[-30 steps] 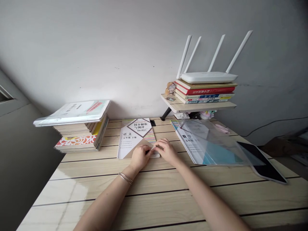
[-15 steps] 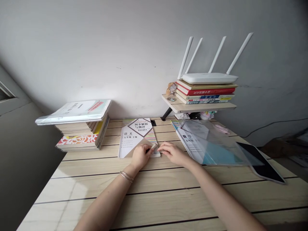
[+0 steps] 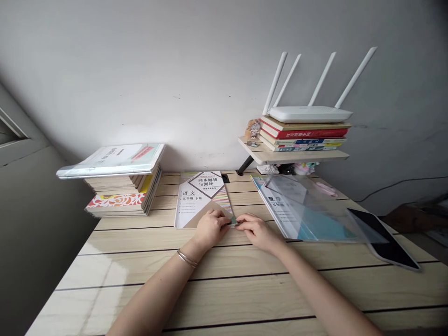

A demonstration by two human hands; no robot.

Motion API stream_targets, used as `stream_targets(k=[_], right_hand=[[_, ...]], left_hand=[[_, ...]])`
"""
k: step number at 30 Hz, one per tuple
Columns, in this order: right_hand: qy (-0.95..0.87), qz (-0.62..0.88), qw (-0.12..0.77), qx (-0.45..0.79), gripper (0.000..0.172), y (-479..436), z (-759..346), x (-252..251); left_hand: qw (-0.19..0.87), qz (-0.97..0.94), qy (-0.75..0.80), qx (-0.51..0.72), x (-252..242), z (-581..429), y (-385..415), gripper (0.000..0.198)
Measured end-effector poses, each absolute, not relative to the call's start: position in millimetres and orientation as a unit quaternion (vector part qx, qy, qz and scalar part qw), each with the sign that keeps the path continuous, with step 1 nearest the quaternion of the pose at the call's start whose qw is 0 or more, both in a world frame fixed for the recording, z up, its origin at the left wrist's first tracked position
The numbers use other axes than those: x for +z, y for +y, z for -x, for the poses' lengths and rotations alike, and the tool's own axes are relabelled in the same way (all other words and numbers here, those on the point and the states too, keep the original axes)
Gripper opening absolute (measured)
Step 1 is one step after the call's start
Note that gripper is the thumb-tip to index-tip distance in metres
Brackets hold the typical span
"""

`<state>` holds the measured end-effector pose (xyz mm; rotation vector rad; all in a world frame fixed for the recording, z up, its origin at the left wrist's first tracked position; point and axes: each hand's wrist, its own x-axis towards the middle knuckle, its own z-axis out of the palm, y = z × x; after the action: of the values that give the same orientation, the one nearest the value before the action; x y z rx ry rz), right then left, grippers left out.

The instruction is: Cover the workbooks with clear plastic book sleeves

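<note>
Left hand (image 3: 212,228) pinches the workbook (image 3: 202,199), lying lengthwise, top toward the wall (image 3: 203,84); right hand (image 3: 258,231) at its corner, grip unclear.

A single head-worn view applies. It looks from above and behind the hands (image 3: 211,228), facing forward and downward along the forearms (image 3: 164,289), which the lower edge cuts off. At middle range, the field covers the bench (image 3: 227,289) around the hands, the wall (image 3: 175,70) beyond them, and the shelf (image 3: 297,156) to their far right.
</note>
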<state>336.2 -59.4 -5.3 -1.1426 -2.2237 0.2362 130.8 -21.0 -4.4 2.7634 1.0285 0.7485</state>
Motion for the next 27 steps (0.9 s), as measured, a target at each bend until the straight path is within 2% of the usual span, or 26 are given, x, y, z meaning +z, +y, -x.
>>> stream_targets(k=[6, 9, 12, 18, 27], right_hand=[[-0.806, 0.467, 0.357, 0.073, 0.028, -63, -330, 4], [-0.799, 0.46, 0.381, 0.073, 0.017, -60, -321, 4], [-0.815, 0.445, 0.367, 0.056, 0.009, -55, -315, -5], [-0.836, 0.411, 0.362, 0.02, 0.012, -54, -322, -22], [-0.814, 0.409, 0.411, 0.027, 0.017, -57, -330, -33]], left_hand=[[0.015, -0.921, 0.329, 0.21, -2, -128, -23, 0.024], [0.036, -0.921, 0.315, 0.227, -3, -127, -23, 0.024], [0.067, -0.916, 0.306, 0.251, -4, -127, -22, 0.025], [0.14, -0.906, 0.307, 0.254, 1, -84, -17, 0.018], [0.081, -0.872, 0.39, 0.283, -4, 16, -26, 0.015]])
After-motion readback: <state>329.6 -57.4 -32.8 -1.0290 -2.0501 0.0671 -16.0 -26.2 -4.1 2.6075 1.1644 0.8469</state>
